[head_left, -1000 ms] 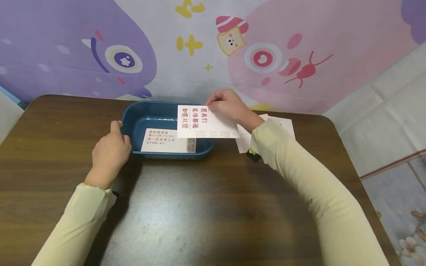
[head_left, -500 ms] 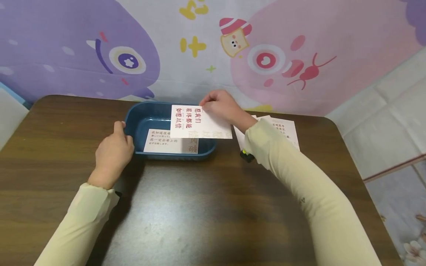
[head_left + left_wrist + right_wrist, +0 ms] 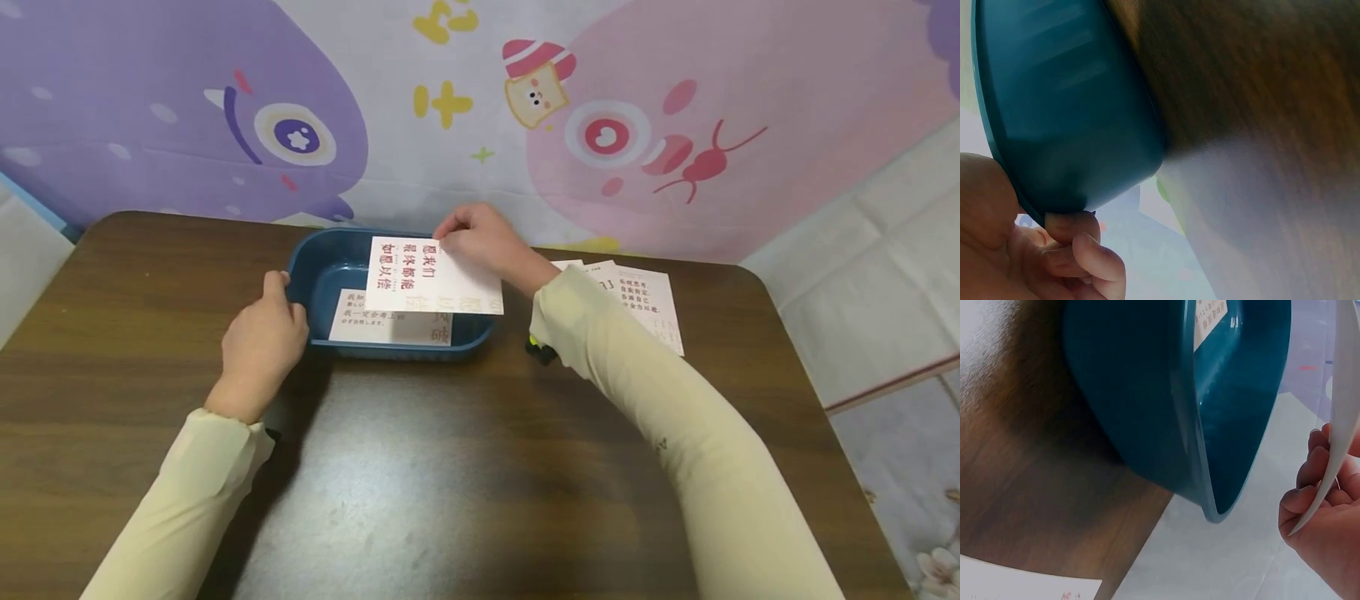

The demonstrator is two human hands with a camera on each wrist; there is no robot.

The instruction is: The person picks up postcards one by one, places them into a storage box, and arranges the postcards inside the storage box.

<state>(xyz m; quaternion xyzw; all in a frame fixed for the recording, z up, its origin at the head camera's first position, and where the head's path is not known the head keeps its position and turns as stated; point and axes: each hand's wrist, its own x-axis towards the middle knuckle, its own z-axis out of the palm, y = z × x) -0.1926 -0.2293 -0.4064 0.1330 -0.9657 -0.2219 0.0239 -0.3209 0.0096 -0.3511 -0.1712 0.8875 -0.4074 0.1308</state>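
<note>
My right hand (image 3: pixel 483 242) pinches a white card (image 3: pixel 427 279) with red Chinese lettering by its back edge. It holds the card over the right part of a dark blue plastic basin (image 3: pixel 397 353). Inside the basin lies another white card (image 3: pixel 367 327), with dark lettering and partly covered by the held one in the head view. On the basin's left end, my left hand (image 3: pixel 262 354) grips the rim; in the left wrist view its fingers (image 3: pixel 1069 226) curl at the rim's corner. The right wrist view shows the held card (image 3: pixel 1340 425) edge-on, slightly bent, between thumb and fingers.
Several overlapping white cards (image 3: pixel 648 304) lie on the brown wooden table (image 3: pixel 450 467) to the right of the basin, partly behind the right sleeve (image 3: pixel 630 375). A cloth with cartoon figures (image 3: pixel 450 158) hangs behind the table.
My right hand has moved the card left, farther over the basin. More of the cards on the right now shows. The left hand stays at the basin's rim; the head view has shifted slightly.
</note>
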